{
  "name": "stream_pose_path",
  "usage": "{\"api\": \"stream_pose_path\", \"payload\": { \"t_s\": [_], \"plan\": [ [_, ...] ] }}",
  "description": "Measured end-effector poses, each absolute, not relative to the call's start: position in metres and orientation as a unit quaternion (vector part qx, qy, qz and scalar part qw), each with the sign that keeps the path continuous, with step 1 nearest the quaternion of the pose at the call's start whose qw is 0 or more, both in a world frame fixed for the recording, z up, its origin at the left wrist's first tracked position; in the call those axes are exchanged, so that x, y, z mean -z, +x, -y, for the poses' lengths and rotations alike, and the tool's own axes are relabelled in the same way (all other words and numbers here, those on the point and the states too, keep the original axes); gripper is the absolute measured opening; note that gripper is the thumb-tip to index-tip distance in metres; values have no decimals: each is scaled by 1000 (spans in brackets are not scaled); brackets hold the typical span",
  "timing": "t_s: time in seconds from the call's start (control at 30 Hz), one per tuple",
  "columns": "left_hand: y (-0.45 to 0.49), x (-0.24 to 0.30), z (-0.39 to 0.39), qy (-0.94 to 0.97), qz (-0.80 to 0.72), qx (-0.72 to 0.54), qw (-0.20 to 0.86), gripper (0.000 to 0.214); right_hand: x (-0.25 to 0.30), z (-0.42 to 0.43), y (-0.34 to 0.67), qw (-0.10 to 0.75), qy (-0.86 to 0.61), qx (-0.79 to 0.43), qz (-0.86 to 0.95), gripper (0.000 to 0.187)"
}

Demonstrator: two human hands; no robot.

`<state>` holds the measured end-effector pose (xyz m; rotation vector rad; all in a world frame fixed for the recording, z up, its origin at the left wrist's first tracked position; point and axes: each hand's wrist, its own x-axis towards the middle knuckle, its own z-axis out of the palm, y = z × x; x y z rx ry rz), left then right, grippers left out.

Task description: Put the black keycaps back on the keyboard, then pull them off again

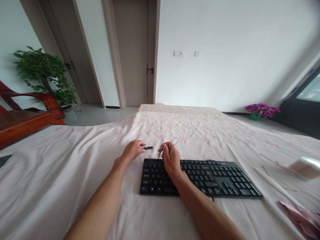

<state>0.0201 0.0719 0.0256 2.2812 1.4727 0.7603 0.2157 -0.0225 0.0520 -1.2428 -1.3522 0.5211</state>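
Note:
A black keyboard (200,180) lies on the pink cloth in front of me. My right hand (171,158) is over its upper left part, closed on a wire keycap puller (175,141) whose thin loop sticks out above the fingers. Dark tips show below those fingers; I cannot make out what they are. Behind the keyboard's top left corner, several small black keycaps (149,147) sit close together in a short row. My left hand (132,149) is at the left end of that row, thumb and forefinger slightly apart and close to the keycaps.
The floral pink cloth (100,160) has folds and covers the wide surface. At right lie a clear container of cotton swabs (305,167), a pale strip (277,186), loose thin sticks and a shiny pink cloth (300,216). A wooden chair (47,106) stands at left.

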Motion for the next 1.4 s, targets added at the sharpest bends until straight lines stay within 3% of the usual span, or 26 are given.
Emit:
{"api": "stream_pose_path", "payload": {
  "t_s": [0.4,0.63,0.87,1.4],
  "plan": [
    [32,-20,-69,798,-523,-270,132,16,-53,23,216,576,-529,-230,579,28],
    [30,-19,-69,794,-515,-288,149,25,-56,25,216,583,-525,-238,573,30],
    [31,-35,-57,779,-509,-356,86,34,-58,22,217,635,-497,-278,522,31],
    [52,-24,-62,806,-507,-293,87,23,-54,14,220,653,-496,-292,492,34]
  ]
}}
